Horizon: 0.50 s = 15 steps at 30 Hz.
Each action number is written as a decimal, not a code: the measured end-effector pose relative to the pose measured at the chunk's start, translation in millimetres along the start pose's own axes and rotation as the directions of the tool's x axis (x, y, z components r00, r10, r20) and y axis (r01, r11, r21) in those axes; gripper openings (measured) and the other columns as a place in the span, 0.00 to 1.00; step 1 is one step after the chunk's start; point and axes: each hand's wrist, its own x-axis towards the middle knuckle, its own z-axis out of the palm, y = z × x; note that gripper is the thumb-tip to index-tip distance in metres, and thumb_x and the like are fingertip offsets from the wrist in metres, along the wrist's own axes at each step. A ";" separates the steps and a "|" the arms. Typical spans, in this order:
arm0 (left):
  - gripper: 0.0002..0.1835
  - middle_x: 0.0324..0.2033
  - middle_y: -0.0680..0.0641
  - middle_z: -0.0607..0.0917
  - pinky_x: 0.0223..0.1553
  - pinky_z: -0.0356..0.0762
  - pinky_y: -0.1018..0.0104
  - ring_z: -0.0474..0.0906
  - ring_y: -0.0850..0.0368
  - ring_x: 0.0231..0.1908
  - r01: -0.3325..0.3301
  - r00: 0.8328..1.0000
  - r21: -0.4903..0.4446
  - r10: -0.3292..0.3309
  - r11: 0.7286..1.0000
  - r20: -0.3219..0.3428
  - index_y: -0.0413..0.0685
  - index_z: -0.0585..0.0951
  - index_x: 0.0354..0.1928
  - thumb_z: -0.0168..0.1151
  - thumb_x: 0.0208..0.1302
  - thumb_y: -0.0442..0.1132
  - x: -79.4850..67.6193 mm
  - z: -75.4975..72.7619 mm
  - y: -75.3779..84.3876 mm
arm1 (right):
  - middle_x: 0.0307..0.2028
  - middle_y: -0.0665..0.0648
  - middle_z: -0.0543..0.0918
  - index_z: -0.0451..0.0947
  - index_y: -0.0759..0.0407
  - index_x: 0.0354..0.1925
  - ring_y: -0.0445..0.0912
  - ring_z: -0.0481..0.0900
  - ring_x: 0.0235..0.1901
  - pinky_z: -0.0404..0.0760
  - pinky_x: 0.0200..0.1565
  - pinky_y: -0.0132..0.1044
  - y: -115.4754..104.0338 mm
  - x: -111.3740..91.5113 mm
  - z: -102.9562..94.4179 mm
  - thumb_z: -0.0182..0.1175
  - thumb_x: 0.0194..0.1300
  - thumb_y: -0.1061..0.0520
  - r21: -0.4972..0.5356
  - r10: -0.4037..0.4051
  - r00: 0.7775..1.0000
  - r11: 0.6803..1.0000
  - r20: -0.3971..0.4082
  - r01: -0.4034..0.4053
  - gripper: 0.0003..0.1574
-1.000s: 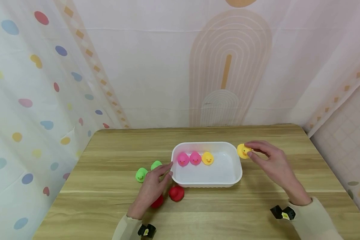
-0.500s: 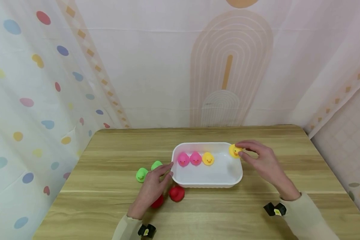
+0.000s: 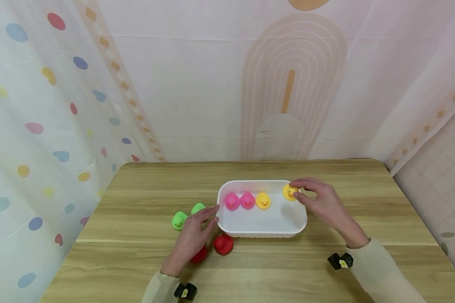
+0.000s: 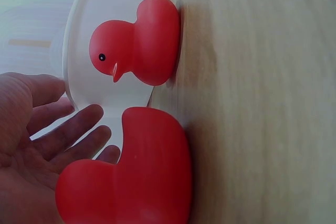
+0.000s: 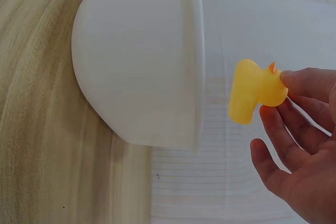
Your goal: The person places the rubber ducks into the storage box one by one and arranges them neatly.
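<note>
The fingers (image 5: 286,142) of the right hand (image 3: 320,200) pinch a yellow toy duck (image 3: 288,192) by its head, base downward, above the far right part of the white tray (image 3: 265,222). In the tray, a left pink duck (image 3: 232,202), a right pink duck (image 3: 247,200) and a second yellow duck (image 3: 263,201) sit in a row, with room to their right.

For a tidy placement, the held duck would best go left and slightly nearer, level with the row, then straight down until its base meets the tray floor. A light pinch should suit it; parting the fingers upward ought to avoid tipping it or knocking its neighbour.

The left hand (image 3: 192,235) has its fingers parted at the tray's left rim, holding nothing; light contact there could steady the tray without pushing it across the surface (image 3: 273,269).
</note>
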 end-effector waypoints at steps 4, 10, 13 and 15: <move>0.20 0.59 0.40 0.85 0.58 0.81 0.48 0.81 0.42 0.61 0.004 1.000 -0.006 -0.004 1.000 0.004 0.40 0.82 0.63 0.66 0.72 0.33 -0.5 0.2 1.2 | 0.55 0.60 0.86 0.87 0.59 0.54 0.58 0.83 0.56 0.82 0.55 0.59 2.3 3.7 3.4 0.69 0.69 0.61 0.006 -0.003 1.000 1.000 0.018 0.003 0.15; 0.20 0.59 0.39 0.85 0.57 0.82 0.48 0.81 0.42 0.60 0.005 1.000 -0.002 -0.005 1.000 0.003 0.40 0.82 0.64 0.66 0.72 0.34 -0.3 0.8 2.3 | 0.54 0.61 0.86 0.87 0.59 0.53 0.59 0.82 0.57 0.82 0.54 0.60 6.6 7.6 8.7 0.69 0.68 0.62 -0.012 -0.004 0.999 1.000 0.035 0.004 0.15; 0.20 0.59 0.39 0.85 0.57 0.81 0.48 0.81 0.42 0.60 0.009 1.000 0.000 -0.009 1.000 0.003 0.40 0.82 0.64 0.66 0.72 0.34 -0.3 1.2 2.5 | 0.53 0.61 0.87 0.88 0.60 0.52 0.59 0.82 0.56 0.82 0.53 0.61 9.5 9.2 12.0 0.70 0.67 0.63 -0.012 -0.018 0.999 1.000 0.036 0.018 0.15; 0.20 0.59 0.39 0.85 0.58 0.81 0.47 0.81 0.42 0.60 0.010 1.000 0.001 -0.010 1.000 0.002 0.40 0.82 0.64 0.66 0.71 0.33 -0.1 1.4 2.6 | 0.53 0.61 0.87 0.88 0.60 0.51 0.59 0.82 0.56 0.82 0.53 0.61 11.1 10.3 13.9 0.70 0.66 0.64 -0.011 -0.026 0.999 1.000 0.038 0.027 0.14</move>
